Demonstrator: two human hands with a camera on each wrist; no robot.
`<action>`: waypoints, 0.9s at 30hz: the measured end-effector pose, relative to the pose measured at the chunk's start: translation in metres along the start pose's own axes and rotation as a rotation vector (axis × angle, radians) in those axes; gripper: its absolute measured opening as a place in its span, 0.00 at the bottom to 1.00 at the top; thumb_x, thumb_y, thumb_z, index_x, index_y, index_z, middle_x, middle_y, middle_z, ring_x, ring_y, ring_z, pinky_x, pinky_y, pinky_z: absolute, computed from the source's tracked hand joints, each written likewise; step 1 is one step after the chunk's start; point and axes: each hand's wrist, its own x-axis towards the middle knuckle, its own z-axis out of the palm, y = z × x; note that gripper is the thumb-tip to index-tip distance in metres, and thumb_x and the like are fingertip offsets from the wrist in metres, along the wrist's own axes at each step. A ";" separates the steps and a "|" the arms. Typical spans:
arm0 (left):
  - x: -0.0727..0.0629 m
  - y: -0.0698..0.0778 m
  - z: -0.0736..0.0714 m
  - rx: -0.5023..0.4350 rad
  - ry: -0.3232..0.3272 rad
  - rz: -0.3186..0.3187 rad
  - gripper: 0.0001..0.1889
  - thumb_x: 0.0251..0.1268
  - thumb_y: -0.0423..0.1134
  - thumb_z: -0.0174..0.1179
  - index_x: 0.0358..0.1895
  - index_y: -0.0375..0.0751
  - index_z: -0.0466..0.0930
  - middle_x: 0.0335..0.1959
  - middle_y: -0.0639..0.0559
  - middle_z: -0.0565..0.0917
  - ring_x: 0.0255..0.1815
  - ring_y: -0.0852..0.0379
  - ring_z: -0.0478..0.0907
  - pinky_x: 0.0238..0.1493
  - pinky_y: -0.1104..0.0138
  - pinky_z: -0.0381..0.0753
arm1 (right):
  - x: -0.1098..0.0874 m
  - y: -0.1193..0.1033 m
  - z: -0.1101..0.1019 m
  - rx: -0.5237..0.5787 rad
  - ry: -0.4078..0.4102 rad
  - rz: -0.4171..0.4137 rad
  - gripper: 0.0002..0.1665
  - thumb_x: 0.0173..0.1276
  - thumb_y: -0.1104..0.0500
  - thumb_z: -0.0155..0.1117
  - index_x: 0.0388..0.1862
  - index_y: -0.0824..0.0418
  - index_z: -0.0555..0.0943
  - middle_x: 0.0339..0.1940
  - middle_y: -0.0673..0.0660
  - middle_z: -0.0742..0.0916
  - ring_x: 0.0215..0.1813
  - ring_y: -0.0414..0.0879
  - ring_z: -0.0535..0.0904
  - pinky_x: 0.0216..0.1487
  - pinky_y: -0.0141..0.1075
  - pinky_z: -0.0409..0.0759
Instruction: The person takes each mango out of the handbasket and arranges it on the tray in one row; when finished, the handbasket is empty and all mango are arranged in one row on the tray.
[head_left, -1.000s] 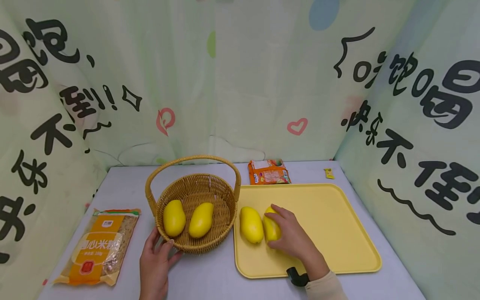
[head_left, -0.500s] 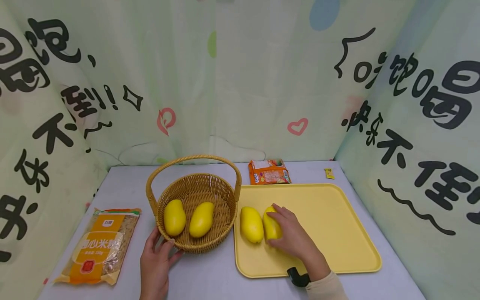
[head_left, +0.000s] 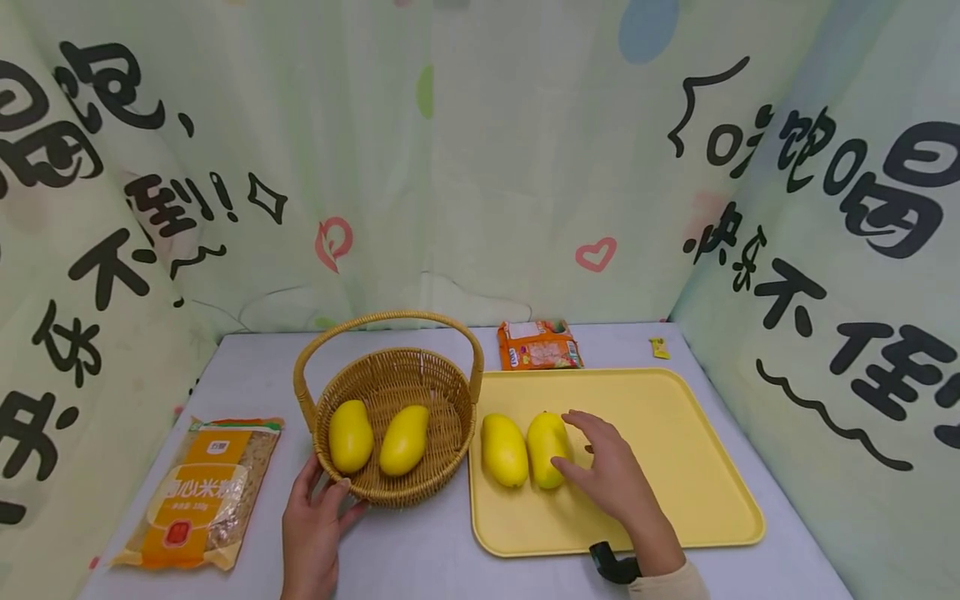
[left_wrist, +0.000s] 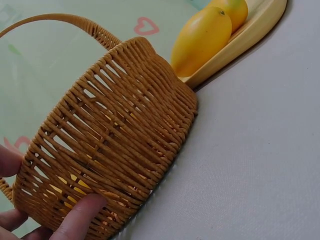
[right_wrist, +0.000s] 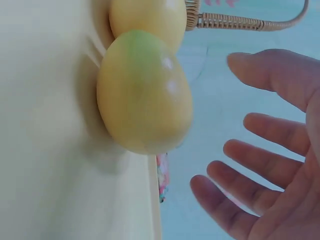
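Observation:
My left hand (head_left: pixel 318 521) holds the near left side of a wicker basket (head_left: pixel 438 383), a finger over its rim and the thumb (left_wrist: pixel 82 215) against the woven outer wall. Two yellow mangoes lie inside, one mango (head_left: pixel 350 437) at the left and another mango (head_left: pixel 403 440) nearer the middle. On the yellow tray (head_left: pixel 675 467), a mango (head_left: pixel 504 450) and a second mango (head_left: pixel 549 446) lie side by side. My right hand (head_left: pixel 611 475) hovers just right of that second mango, fingers spread. The right wrist view shows a gap between the fingers and this mango (right_wrist: pixel 145 95).
At the left lies a bag of grain-like food (head_left: pixel 198 496). Behind the tray sits an orange snack packet (head_left: pixel 538 345), with a small yellow packet (head_left: pixel 659 347) farther right. Printed curtains (head_left: pixel 502 167) enclose the table's back and sides. The basket stands against the tray's left edge.
My right hand has let go of the right-hand mango on the tray and drawn back slightly to the right, its fingers spreading. The left hand and basket have stayed in place.

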 end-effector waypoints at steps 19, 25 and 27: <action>0.000 0.000 0.000 -0.003 -0.002 0.002 0.42 0.80 0.35 0.53 0.89 0.50 0.42 0.90 0.46 0.45 0.81 0.40 0.63 0.55 0.55 0.92 | -0.012 -0.013 0.001 0.080 0.092 -0.012 0.33 0.62 0.57 0.82 0.65 0.61 0.83 0.62 0.58 0.88 0.59 0.55 0.85 0.51 0.49 0.92; 0.000 -0.001 -0.001 -0.013 -0.002 -0.001 0.42 0.80 0.35 0.53 0.89 0.51 0.42 0.90 0.47 0.45 0.81 0.40 0.63 0.54 0.55 0.92 | -0.010 -0.024 0.004 0.095 0.065 -0.010 0.33 0.63 0.57 0.82 0.66 0.59 0.83 0.64 0.56 0.87 0.60 0.55 0.85 0.53 0.48 0.91; 0.000 -0.001 -0.001 -0.015 -0.002 -0.001 0.42 0.80 0.35 0.53 0.89 0.50 0.42 0.90 0.47 0.45 0.81 0.40 0.63 0.54 0.56 0.92 | -0.010 -0.027 0.005 0.099 0.064 -0.017 0.33 0.62 0.57 0.82 0.66 0.59 0.83 0.64 0.56 0.87 0.60 0.55 0.85 0.54 0.48 0.91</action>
